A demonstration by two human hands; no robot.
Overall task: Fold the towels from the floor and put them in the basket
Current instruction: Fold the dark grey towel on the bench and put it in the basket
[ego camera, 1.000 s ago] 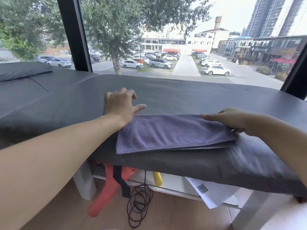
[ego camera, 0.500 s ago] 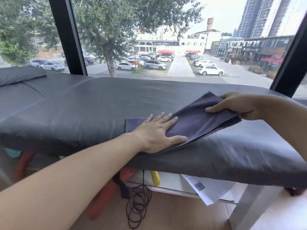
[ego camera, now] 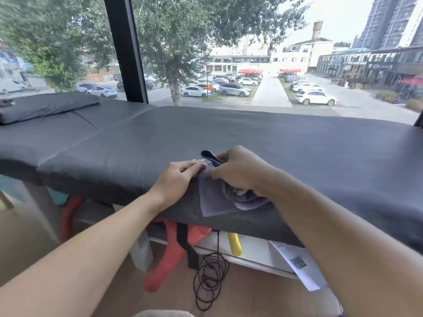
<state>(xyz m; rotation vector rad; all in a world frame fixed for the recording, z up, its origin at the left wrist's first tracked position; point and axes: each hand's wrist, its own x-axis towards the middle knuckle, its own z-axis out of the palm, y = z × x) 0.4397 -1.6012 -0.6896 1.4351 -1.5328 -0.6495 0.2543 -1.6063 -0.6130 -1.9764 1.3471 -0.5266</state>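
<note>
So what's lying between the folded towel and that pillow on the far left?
Only bare dark mattress, as the head view shows, between the towel and the pillow.

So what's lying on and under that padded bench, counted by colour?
Grey-purple: 1, the towel under both hands
Dark grey: 1, the pillow
Orange-red: 1, the fabric bundle
Yellow: 1, the yellow object
Black: 1, the coiled cord
White: 1, the paper sheet
Total: 6

We count one grey towel (ego camera: pixel 214 200), one padded desk (ego camera: pixel 251 133), one dark pillow (ego camera: pixel 45 107). Two hands: left (ego camera: pixel 177 177), right (ego camera: pixel 240 170). Below we see one yellow tube (ego camera: pixel 235 244), one black cord coil (ego camera: pixel 209 279), one QR-code paper sheet (ego camera: pixel 297 264).
</note>
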